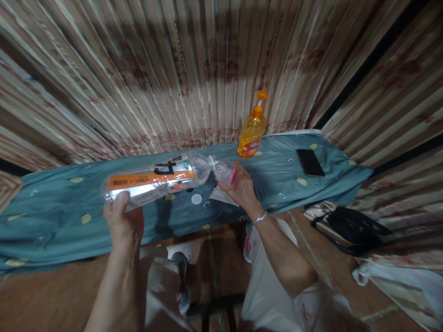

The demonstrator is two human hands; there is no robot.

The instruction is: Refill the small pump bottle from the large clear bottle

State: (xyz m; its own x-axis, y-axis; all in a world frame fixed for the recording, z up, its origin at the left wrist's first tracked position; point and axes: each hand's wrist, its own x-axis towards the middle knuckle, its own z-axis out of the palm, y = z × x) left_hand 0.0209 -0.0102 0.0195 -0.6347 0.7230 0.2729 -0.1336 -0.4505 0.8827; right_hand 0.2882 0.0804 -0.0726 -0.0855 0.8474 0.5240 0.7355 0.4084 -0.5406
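A large transparent bottle (152, 180) lay almost level above the middle of the cloth, its neck pointing right. The left hand (124, 219) gripped it near the base, thumb across the side. Facing its neck was a small transparent container (224, 172) with a pink end, which the right hand (244, 189) gripped; whether the two necks touched could not be told.

Below them, a white disc (196, 199) lay on the blue-green cloth (62, 207), which covered a long, narrow surface in soft wrinkles. Just behind the right hand stood an orange pump bottle (252, 133), upright near the far edge, and a dark phone (310, 163) lay flat farther right.

The far edge ran close along a pleated curtain (194, 78), leaving little depth behind the pump bottle. Leftward, the cloth stretched on well past the large bottle's base. The near edge draped just in front of the person's knees, over a brown floor (226, 263). Beyond the right end, a black bag (356, 226) sat lower down, near another curtain (394, 170).
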